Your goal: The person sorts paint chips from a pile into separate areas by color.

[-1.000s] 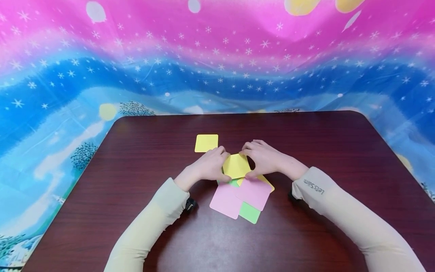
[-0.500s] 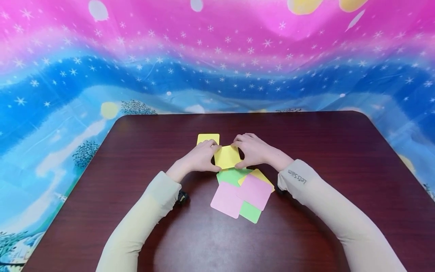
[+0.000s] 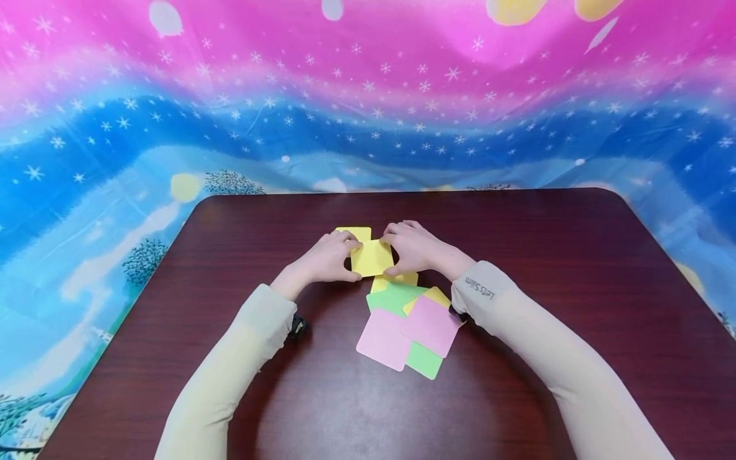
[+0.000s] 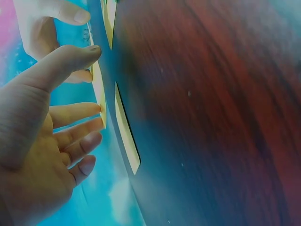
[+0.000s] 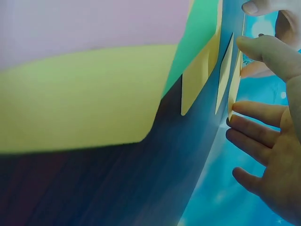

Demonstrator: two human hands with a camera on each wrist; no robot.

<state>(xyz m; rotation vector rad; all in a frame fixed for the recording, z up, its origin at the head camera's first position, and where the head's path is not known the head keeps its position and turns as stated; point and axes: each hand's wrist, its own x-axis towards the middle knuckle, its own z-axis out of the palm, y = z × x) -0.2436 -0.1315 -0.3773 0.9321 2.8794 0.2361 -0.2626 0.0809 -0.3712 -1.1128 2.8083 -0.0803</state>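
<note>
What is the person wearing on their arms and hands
Both arms are in long, snug, pale beige sleeves to the wrist. The right sleeve has small dark lettering near the cuff. A small dark object sits under each wrist. The left hand and right hand are bare.

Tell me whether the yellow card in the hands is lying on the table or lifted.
Lifted: the wrist views show the card held at its edges, clear of the table.

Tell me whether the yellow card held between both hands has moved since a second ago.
Yes. The yellow card has moved away from the person, off the pile of cards, and now overlaps the lone yellow card farther up the table.
</note>
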